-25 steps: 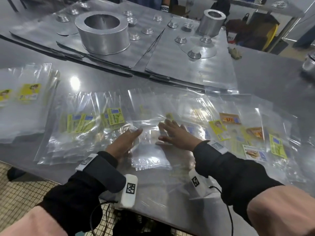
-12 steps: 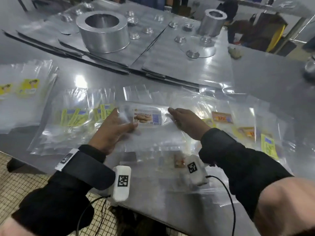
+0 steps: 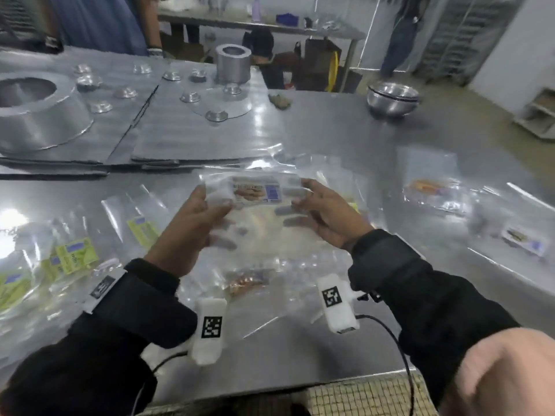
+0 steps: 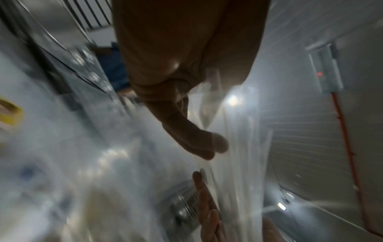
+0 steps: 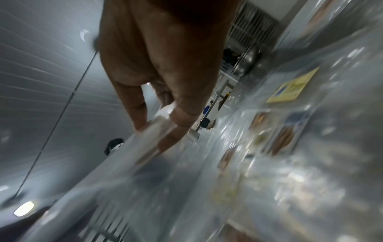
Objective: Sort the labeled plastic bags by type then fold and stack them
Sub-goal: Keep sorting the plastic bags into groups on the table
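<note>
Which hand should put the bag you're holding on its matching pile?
Probably the right hand. Both hands grip the held bag, and a bag with a similar white-and-blue label lies on the table's right side. The left hand is nearer the yellow-green labelled bags.

Two hands, left grip (image 3: 192,223) and right grip (image 3: 326,216), hold one clear bag (image 3: 255,195) with a single blue-and-white label between them. Left of the grip lie at least three bags with yellow-green labels (image 3: 76,255), though the overlap blurs the count; right of it lie two separate bags (image 3: 432,190), (image 3: 522,238). Beyond the grip stand two metal rings (image 3: 36,115), (image 3: 233,67), about ten small metal cups (image 3: 189,97), and a nested stack of steel bowls (image 3: 392,99) whose number cannot be told.
</note>
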A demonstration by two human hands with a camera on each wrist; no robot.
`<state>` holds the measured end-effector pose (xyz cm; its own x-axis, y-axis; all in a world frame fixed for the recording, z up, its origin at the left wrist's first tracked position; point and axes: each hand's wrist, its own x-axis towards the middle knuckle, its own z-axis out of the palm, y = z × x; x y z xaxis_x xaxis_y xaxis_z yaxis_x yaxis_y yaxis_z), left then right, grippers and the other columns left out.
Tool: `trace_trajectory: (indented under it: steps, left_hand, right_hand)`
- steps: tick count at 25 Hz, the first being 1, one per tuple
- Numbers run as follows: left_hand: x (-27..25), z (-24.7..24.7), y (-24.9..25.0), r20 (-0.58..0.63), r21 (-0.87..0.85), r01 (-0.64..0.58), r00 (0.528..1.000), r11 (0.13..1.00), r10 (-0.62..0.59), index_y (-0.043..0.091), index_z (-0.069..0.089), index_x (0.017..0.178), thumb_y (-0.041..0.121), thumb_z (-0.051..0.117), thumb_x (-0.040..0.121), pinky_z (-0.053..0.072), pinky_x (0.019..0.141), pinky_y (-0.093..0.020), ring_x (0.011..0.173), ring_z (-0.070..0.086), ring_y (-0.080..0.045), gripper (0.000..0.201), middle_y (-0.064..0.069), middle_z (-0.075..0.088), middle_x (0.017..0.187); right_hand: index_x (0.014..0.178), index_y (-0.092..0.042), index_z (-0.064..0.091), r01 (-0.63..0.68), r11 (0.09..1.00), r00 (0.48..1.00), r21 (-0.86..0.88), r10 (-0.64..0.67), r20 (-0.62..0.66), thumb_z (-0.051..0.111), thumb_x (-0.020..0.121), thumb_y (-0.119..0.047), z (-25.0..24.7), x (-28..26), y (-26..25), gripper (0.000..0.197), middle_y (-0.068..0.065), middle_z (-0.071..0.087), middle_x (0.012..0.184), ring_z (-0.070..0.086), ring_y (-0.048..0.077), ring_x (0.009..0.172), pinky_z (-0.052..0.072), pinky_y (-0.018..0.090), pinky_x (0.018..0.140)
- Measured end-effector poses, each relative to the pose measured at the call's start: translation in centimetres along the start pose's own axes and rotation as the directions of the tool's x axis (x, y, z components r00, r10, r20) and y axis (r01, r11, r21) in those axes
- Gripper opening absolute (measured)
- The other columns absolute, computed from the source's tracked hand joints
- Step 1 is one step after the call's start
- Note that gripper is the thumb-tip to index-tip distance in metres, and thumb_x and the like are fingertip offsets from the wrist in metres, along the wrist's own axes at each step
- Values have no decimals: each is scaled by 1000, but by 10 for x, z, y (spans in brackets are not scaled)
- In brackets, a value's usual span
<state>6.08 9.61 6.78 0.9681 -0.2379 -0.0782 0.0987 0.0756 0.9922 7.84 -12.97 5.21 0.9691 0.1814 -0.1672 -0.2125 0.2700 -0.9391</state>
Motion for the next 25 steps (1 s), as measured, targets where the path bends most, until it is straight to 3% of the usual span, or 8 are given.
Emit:
trace_trajectory:
  steps: [5,12,15,18,20,21,23,25]
  left_hand:
    - [35,115,10,204,72,-17,979,997,2,14,42,131,6,50,93,49,42,-25,59,66,-15,39,-13,56,108]
    - [106,342,7,425,205,33,898,978,-119,8,36,135,4,55,92,54,49,-24,60,66,-13,47,-23,52,127]
    - [135,428,7,490,199,17,864,980,-115,9,40,130,1,52,93,55,51,-23,61,65,-13,40,-23,58,117]
    - [158,498,-5,521,106,-78,853,991,11,20,46,116,-4,51,92,55,52,-25,63,64,-13,34,-3,60,86]
    - [172,527,-40,478,176,-63,878,982,-29,17,46,123,-7,51,90,56,50,-26,66,60,-16,41,-3,53,81]
    - [177,536,-63,450,249,7,884,969,-122,15,44,128,-7,52,89,56,50,-28,66,57,-17,45,-5,51,81]
    - [182,548,-110,388,362,190,859,913,-333,12,43,130,-5,53,90,52,57,-33,64,58,-19,44,-9,54,82]
    - [186,552,-143,336,504,187,857,843,-392,10,47,128,0,60,87,51,75,-35,81,63,-27,44,-15,62,98]
  right_hand:
    - [124,-10,43,151,987,980,45,-144,-135,41,92,12,-102,-66,-31,39,11,59,118,70,24,76,57,29,60]
    - [113,-13,45,235,972,851,-7,-209,-481,43,90,14,-291,-155,-92,35,10,67,102,71,21,72,55,27,54]
    - [125,-12,39,249,956,723,-153,-288,-628,46,90,12,-355,-176,-119,43,11,59,112,69,19,75,56,28,58]
    - [119,-23,46,297,875,531,-383,-485,-695,50,88,12,-409,-195,-128,47,5,60,104,63,14,84,56,27,64]
    - [102,-32,50,182,893,401,-412,-450,-798,51,87,10,-438,-197,-99,44,3,58,88,60,12,69,52,25,56]
    - [96,-30,49,94,924,361,-372,-380,-852,49,87,11,-453,-195,-76,42,2,55,80,57,13,60,49,25,52]
    - [96,-21,47,-104,956,352,-273,-221,-910,45,87,13,-476,-190,-31,35,1,51,74,52,14,56,44,26,51]
    - [101,-17,44,-207,953,363,-219,-133,-922,49,86,10,-492,-188,-1,31,3,52,80,52,16,65,44,27,57]
